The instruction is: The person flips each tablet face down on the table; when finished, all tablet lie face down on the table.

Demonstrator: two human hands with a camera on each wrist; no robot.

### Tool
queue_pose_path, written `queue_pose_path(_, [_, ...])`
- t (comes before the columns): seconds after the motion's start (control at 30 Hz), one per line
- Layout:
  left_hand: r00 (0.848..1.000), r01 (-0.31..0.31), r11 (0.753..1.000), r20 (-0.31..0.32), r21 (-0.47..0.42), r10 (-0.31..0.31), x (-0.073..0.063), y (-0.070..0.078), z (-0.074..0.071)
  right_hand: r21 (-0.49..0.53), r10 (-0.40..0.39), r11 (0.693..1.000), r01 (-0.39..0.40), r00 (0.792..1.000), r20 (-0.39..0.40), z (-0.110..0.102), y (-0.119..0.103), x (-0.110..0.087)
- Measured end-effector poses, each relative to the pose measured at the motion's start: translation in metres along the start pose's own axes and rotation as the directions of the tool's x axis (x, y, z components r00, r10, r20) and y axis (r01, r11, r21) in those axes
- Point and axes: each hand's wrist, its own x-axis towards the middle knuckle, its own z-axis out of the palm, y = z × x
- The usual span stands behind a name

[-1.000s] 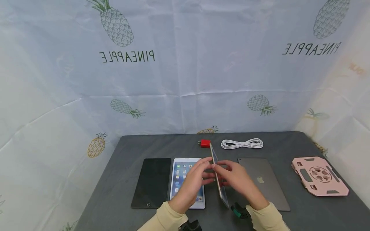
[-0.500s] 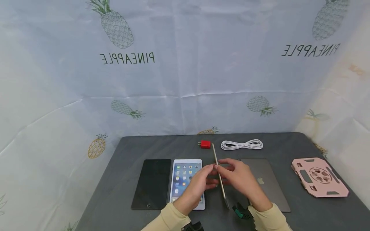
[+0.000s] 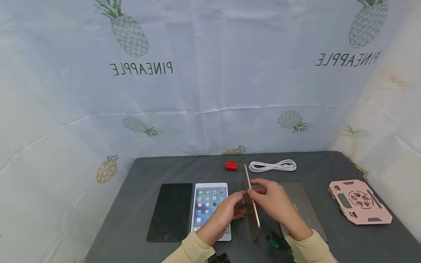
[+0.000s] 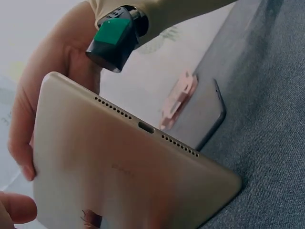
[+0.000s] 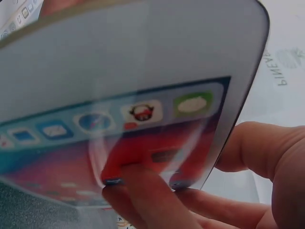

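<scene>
A gold-backed tablet [image 3: 252, 204] stands on its edge between both hands, its lower end over the dark table. My right hand [image 3: 274, 201] pinches its upper edge, with the thumb [image 5: 252, 145] at the rim and fingers [image 5: 147, 195] against the lit screen. The bare back [image 4: 119, 157], with port and speaker holes, faces my left hand [image 3: 223, 212]. That hand's fingertips are beside the back; contact is unclear. The left thumb [image 4: 16, 208] lies just off the tablet. Left of it lie a white tablet [image 3: 210, 204] with its screen lit and a black tablet [image 3: 171, 212].
A grey tablet [image 3: 306, 204] lies face down, partly behind the right arm. Further right is a pink slotted panel [image 3: 360, 202]. A red plug adapter [image 3: 231, 166] and a coiled white cable [image 3: 273, 166] lie at the back. Pineapple-printed cloth [image 3: 210, 80] hangs behind the grey-topped table [image 3: 131, 219].
The gold-backed tablet has turned: a sliver of its screen showed to the head camera before, and now its back does. Both hands stay around it, shifted slightly.
</scene>
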Motion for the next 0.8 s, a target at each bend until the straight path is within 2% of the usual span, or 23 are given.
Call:
queue_pose_path(0.23, [1.000,0.021,1.000,-0.010,0.019,-0.021,0.001,0.000,-0.001,0.035,-0.018,0.999,0.017,1.000,0.011,-0.012,0.011,-0.001])
queue_pose_path(0.57, [0.998,0.007,0.996,-0.068,0.083,-0.001,0.001,-0.002,-0.005,0.236,0.016,0.972,-0.019,1.000,0.017,-0.021,0.035,-0.005])
queue_pose_path(0.8, [0.993,0.049,0.999,-0.110,0.017,-0.047,0.001,0.000,-0.007,0.337,0.036,0.940,-0.047,0.999,0.041,-0.025,0.053,-0.005])
